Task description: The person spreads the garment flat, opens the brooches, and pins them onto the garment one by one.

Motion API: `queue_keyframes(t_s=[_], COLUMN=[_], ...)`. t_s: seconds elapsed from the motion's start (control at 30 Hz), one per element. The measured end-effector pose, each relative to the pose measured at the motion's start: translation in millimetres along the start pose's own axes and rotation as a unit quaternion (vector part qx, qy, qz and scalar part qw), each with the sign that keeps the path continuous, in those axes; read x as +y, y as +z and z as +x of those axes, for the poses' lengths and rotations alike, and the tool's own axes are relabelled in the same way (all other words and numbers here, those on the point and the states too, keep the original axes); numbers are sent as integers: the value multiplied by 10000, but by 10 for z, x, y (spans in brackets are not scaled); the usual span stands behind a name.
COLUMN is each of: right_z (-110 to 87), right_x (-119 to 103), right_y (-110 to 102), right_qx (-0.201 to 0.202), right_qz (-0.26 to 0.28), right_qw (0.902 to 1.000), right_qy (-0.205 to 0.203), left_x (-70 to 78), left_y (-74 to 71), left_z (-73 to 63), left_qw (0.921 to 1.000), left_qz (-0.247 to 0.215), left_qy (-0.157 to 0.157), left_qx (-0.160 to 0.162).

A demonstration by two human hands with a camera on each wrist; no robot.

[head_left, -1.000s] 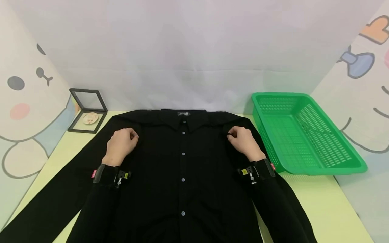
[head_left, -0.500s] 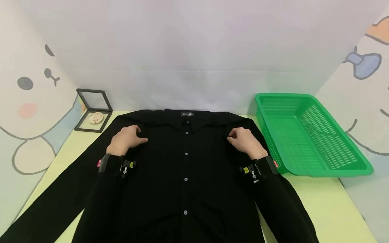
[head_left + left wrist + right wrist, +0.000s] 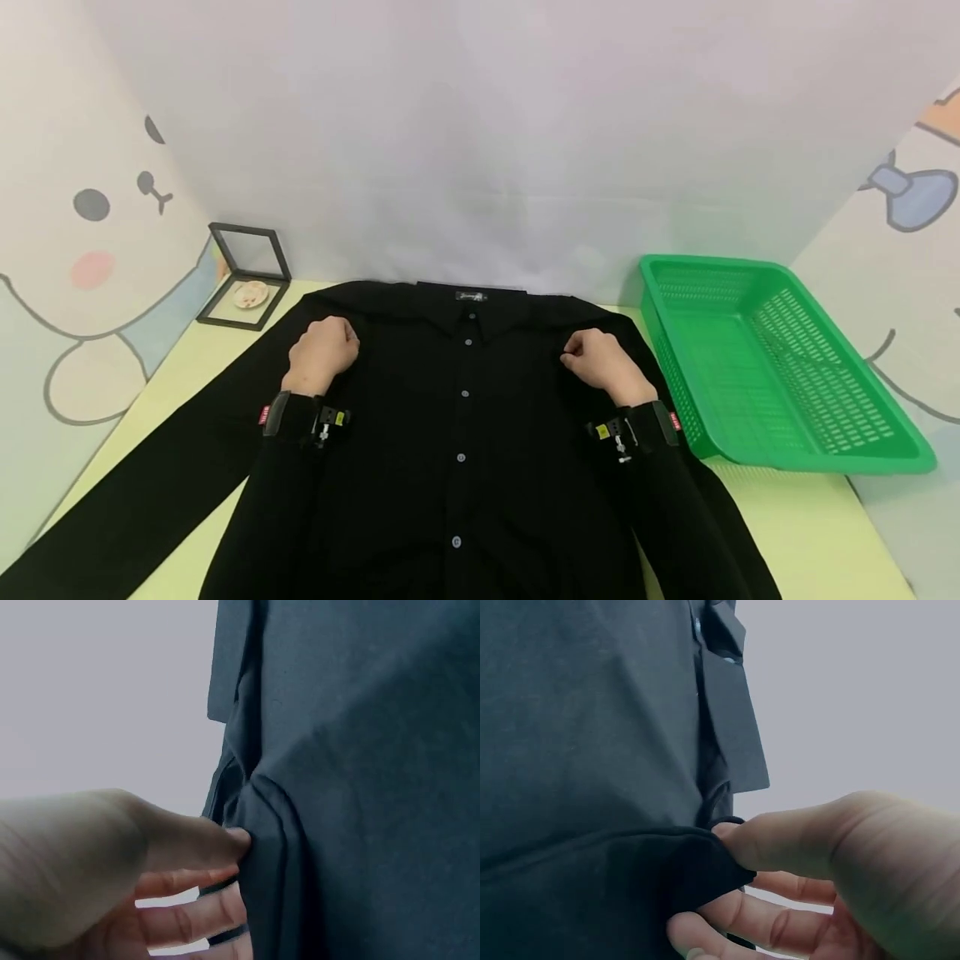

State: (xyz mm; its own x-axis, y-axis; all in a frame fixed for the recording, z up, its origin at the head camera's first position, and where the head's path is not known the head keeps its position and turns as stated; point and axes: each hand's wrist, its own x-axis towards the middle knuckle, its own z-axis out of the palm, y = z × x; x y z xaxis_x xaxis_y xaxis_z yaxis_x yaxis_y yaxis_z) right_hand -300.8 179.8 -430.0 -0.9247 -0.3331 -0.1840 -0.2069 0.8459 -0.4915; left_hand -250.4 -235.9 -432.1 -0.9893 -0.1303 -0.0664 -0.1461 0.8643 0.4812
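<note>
A black button-up shirt lies spread front side up, collar at the far edge and the left-hand sleeve stretched toward the near left. My left hand pinches the cloth near the left shoulder; the left wrist view shows the thumb pressing a raised fold against the fingers. Near the other shoulder, my right hand grips the cloth between thumb and fingers, with a folded edge bunched there in the right wrist view. My forearms cover parts of the shirt's sides.
On the right stands a green perforated plastic basket, close to the shirt's side. At the back left sits an opened black-framed clear case with a small round pale object in it. The pale yellow table meets a white back wall.
Half a second ago my left thumb stood out straight, apart from the fingers; now the hand has closed onto the cloth again. My right hand keeps its grip. The head view has shifted slightly.
</note>
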Motion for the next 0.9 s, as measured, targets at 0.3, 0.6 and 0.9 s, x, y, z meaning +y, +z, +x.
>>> queue_keyframes(t_s=[0.3,0.6,0.9], right_z=[-90,-235,-225], right_x=[-40,-4,-69], right_y=[-75,-128,-65], right_qx=[112,729,1074], right_qz=[50,8,87], right_qw=[9999,9972,9935], right_qy=[70,-186,-372], left_x=[24,32,-33], left_y=[-78,-232,-288], left_z=[-26,-57,54], left_qw=[9993,9989,9952], left_qz=[-104,261,-11], left_qy=[317,373,908], left_qx=[160,-73,-355])
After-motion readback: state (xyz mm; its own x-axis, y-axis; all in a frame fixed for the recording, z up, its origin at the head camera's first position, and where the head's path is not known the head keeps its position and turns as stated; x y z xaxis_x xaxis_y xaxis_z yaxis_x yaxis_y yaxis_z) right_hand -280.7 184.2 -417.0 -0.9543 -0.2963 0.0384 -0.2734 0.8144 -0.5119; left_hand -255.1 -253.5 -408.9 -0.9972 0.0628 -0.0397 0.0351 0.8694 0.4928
